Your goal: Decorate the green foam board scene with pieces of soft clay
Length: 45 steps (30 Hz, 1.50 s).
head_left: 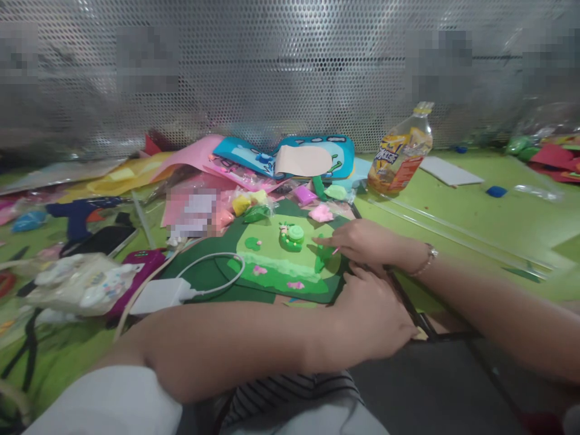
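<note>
A green clay picture on dark green card [199, 266] lies before me. On its light green patch sits a clay snail [293, 235] with a coiled shell. Below it run wavy green clay strips with pink bits [295, 285]. My right hand [362, 241] reaches in from the right, index finger stretched over a green clay piece [322, 257] at the picture's right side. A tiny pink thing shows under its curled fingers, too small to name. My left hand [369, 314] rests across the picture's near right corner, fingers apart, partly turned out of sight.
A plastic bottle [401, 151] with wrappers inside stands behind right, near clear straws [453, 232]. Bagged clay lumps [256, 208] lie behind the picture. At left are a white charger [158, 295] with cable, a phone [104, 240] and a blue glue gun [79, 214]. A perforated metal panel [272, 72] rises behind.
</note>
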Motion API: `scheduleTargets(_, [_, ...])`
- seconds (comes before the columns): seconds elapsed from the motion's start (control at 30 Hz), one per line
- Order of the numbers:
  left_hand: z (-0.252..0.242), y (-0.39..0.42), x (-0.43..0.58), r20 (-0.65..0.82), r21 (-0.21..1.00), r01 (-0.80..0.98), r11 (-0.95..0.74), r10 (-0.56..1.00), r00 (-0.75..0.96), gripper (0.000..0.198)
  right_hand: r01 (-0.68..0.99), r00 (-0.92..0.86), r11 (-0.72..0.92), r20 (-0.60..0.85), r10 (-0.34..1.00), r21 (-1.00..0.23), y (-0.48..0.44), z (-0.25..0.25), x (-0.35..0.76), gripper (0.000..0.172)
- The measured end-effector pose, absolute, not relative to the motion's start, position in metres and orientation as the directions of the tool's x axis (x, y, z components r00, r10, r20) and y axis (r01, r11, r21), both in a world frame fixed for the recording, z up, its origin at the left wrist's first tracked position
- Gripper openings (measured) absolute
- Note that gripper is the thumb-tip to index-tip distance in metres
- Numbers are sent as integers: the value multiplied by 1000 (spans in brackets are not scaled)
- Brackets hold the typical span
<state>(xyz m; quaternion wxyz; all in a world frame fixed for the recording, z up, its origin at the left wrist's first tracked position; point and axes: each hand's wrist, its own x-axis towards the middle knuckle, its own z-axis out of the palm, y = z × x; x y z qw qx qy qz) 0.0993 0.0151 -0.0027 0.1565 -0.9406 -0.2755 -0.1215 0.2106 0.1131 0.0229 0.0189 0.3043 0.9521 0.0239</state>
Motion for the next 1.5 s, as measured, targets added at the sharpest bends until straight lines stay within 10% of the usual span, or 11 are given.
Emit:
scheduleTargets(0.83, [0,16,101,267,-205,567,-797,512,816,61,559,-826,826,-33,562,76,117,19,213,47])
scheduleTargets(1.1, [-2,16,102,177,-173,582,-794,557,812,69,720,-667,691,215,713,-57,120,29,222,54])
scheduleTargets(1.5, [-1,15,101,261,-215,581,-785,527,809,65,712,-701,701,-15,713,44,122,20,217,49])
